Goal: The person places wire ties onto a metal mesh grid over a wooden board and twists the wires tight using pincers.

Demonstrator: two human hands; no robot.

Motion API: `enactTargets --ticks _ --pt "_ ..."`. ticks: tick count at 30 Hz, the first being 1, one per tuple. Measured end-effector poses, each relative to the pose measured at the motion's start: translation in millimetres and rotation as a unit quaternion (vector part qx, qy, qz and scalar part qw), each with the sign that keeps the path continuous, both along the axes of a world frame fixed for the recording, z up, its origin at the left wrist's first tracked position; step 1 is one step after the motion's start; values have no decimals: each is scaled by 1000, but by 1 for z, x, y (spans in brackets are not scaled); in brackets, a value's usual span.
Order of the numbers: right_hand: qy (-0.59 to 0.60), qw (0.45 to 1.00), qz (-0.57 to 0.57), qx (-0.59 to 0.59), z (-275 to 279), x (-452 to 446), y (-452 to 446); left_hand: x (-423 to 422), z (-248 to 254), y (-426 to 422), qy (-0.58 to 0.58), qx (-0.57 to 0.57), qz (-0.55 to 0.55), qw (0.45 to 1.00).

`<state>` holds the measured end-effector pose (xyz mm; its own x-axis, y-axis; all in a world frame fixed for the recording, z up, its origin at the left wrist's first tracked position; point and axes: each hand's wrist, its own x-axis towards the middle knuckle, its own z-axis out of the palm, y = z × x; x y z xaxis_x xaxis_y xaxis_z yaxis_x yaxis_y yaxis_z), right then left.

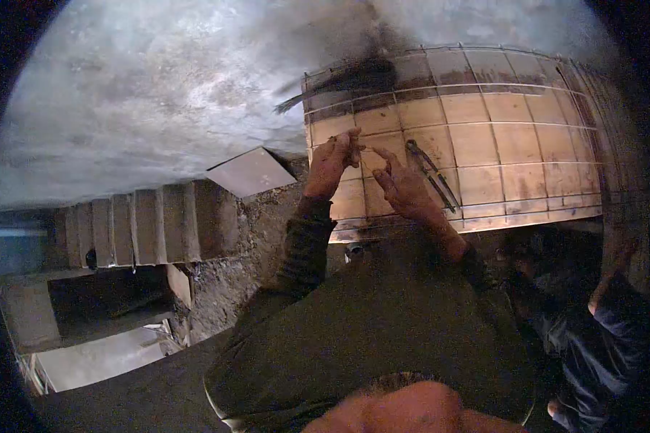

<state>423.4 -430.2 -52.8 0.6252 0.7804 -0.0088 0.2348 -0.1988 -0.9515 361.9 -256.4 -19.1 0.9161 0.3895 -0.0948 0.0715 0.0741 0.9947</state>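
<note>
A grid of thin steel bars (489,108) lies across a pale wooden board (477,144). Over its left part, my left hand (331,166) is closed, fingertips pinched on what looks like a thin tie wire (364,153). Just to the right, my right hand (406,189) has its index finger and thumb apart, the index tip near the wire; whether it touches cannot be made out. A pair of long-handled pincers (433,175) rests on the grid beside my right hand. Beyond my hands, a dark bundle of wires (350,81) lies across the grid's far left corner.
A mottled grey wall (180,94) rises behind the board. Concrete steps (144,225) run off to the left, with a pale square panel (253,173) near them. Rubble (231,289) covers the ground. Another person's dark-clothed legs (592,353) are at the lower right.
</note>
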Motion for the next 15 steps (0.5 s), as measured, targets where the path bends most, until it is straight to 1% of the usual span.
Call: enactTargets --ticks 1,2,3,5,7,9,10,12,15 --pt "-38 999 9 -13 0 0 0 -2 -2 3 -1 0 5 1000" --pt "-76 997 16 -24 0 0 0 -4 -7 8 9 30 -5 999" --pt "-77 997 19 -24 4 0 1 -4 -8 9 19 60 -14 998" --pt "21 999 7 -26 18 -2 1 -7 -7 9 23 62 5 998" --pt "42 999 11 -13 15 -2 2 -9 -8 6 25 64 23 997" --pt "63 998 14 1 6 -1 6 -10 -12 0 -53 -1 41 998" --pt "47 999 16 0 1 1 7 -11 -13 0 -52 -1 41 998" --pt "32 999 19 -1 -4 1 8 -14 -16 0 -86 -86 88 989" --pt "99 992 46 58 0 -2 7 -17 -20 1 -93 -116 93 984"
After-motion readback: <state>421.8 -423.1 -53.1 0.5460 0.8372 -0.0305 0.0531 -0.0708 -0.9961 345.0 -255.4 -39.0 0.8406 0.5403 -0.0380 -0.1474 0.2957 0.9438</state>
